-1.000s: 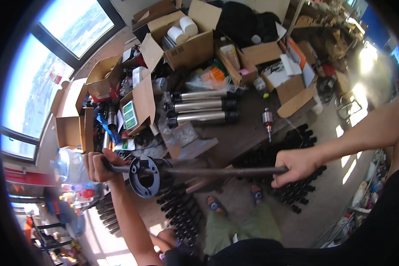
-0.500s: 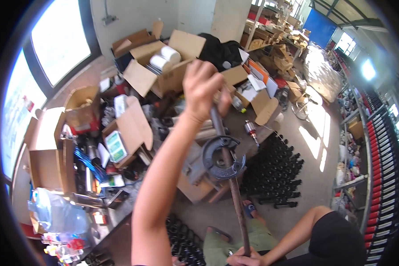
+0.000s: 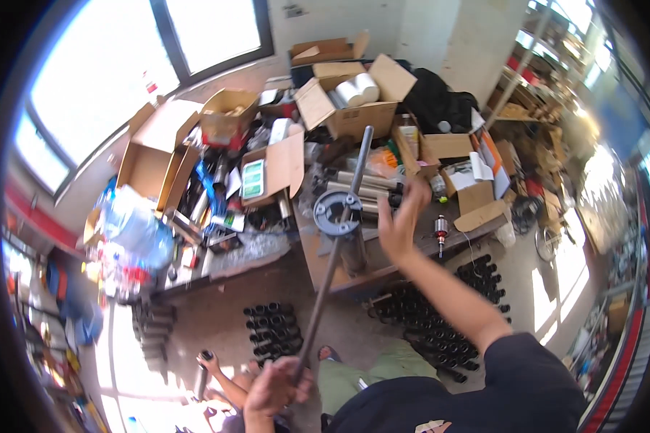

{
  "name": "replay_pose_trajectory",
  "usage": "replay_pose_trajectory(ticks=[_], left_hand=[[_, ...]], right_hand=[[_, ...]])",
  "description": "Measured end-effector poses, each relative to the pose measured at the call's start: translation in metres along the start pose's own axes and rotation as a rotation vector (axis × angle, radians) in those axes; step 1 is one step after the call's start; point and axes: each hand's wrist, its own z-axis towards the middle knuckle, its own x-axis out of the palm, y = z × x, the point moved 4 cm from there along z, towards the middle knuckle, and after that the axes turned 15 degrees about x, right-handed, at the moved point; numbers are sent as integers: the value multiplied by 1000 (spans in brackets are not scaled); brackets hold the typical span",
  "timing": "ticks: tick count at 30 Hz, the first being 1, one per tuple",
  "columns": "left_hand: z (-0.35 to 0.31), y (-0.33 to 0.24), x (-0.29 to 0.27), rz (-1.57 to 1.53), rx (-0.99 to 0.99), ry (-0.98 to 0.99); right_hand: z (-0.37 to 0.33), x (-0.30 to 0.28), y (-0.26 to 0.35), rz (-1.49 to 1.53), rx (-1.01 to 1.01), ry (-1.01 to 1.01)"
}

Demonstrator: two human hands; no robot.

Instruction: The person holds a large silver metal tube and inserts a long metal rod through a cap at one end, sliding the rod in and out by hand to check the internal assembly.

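A long metal bar (image 3: 329, 273) slants across a round, slotted metal collar (image 3: 337, 213). The collar sits on top of an upright metal cylinder (image 3: 353, 254) at the table edge. At the bar's lower end, my left hand (image 3: 276, 388) is closed around it, slightly blurred. My right hand (image 3: 401, 225) is raised to the right of the collar, empty, with fingers spread and apart from the bar. The bar's far end (image 3: 368, 133) sticks up free, in front of an open cardboard box.
Cardboard boxes (image 3: 368, 119), metal tubes (image 3: 368, 189) and clutter cover the table (image 3: 404, 263). Black cylindrical parts (image 3: 440, 325) stand on the floor. At lower left, another person's hand (image 3: 208, 363) holds a dark tube (image 3: 201, 379). Clear plastic jugs (image 3: 133, 224) stand left.
The bar's near end has swung to the left. My left hand has left the far end and now holds the near end; my right hand has let go and risen beside the collar.
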Motion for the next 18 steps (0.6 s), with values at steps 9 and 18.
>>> replay_pose_trajectory(ticks=[9,18], left_hand=[[98,-59,201,2074,220,-669],[137,-67,150,2545,651,-954]], right_hand=[[214,117,-33,-762,-840,1031],[220,58,-75,-776,-474,598]])
